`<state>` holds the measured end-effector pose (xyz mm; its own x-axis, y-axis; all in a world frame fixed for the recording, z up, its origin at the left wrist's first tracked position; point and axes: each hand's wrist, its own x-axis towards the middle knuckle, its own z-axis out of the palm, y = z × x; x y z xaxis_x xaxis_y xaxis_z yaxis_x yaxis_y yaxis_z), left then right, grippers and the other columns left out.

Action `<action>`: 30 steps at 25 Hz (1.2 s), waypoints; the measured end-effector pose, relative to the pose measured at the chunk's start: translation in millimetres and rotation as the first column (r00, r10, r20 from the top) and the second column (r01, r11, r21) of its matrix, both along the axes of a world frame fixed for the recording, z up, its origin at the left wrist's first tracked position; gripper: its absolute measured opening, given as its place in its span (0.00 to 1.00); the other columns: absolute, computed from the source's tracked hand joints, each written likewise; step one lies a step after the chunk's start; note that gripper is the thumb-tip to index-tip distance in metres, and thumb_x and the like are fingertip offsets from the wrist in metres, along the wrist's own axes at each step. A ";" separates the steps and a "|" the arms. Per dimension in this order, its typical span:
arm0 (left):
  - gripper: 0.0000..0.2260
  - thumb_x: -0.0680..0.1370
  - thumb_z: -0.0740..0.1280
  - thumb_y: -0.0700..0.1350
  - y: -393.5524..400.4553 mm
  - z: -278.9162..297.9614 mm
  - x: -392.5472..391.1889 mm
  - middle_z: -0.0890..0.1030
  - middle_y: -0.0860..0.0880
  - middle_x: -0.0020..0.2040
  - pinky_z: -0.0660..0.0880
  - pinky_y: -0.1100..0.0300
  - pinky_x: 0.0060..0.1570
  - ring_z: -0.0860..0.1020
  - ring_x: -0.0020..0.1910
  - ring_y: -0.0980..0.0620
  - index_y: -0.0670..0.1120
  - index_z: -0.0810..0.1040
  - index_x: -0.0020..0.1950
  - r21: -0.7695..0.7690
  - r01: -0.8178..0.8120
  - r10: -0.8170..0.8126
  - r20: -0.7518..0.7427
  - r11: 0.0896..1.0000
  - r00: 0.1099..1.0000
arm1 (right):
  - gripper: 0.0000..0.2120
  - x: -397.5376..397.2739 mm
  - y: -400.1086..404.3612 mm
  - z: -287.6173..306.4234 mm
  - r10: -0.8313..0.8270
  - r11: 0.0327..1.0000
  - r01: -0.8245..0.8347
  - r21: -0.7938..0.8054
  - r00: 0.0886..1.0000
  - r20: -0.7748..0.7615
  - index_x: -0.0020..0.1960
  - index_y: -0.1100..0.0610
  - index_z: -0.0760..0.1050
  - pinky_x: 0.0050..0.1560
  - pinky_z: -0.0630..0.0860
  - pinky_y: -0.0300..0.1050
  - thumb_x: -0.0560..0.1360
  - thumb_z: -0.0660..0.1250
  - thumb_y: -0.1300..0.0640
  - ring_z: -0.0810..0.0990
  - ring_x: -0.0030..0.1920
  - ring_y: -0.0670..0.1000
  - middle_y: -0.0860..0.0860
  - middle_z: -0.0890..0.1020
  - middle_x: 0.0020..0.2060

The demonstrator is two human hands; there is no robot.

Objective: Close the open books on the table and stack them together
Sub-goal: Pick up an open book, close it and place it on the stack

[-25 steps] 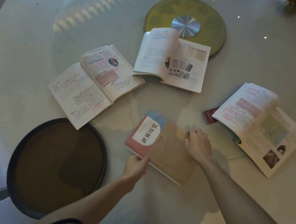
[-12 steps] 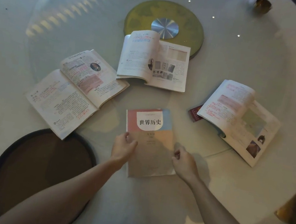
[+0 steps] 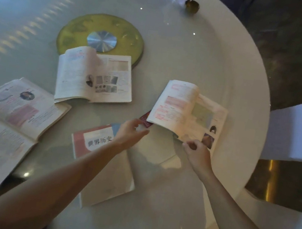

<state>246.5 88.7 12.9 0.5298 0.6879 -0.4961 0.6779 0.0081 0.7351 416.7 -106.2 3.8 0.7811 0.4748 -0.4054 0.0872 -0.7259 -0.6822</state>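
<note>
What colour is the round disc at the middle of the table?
Yellow-green, with a silver metal hub at its centre; the disc shows in the head view.

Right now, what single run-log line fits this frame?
phase: reaching next book | closed book flat on table | both hands at right open book near edge | two other open books untouched

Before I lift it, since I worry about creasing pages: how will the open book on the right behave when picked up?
The open book on the right is probably floppy: its pages arch like a thin paperback's. Loose leaves may fan or fall shut. It could slide on the glossy table, so both hands help.
</note>
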 end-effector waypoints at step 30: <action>0.11 0.76 0.72 0.48 -12.9 -6.4 216.6 0.82 0.50 0.48 0.81 0.53 0.40 0.83 0.43 0.51 0.50 0.74 0.55 -0.030 0.075 -0.071 0.100 0.997 0.992 | 0.05 168.3 -22.4 -55.0 -0.383 0.880 0.473 0.045 0.762 -0.522 0.48 0.57 0.82 0.46 0.82 0.53 0.80 0.68 0.58 0.85 0.40 0.57 0.57 0.87 0.41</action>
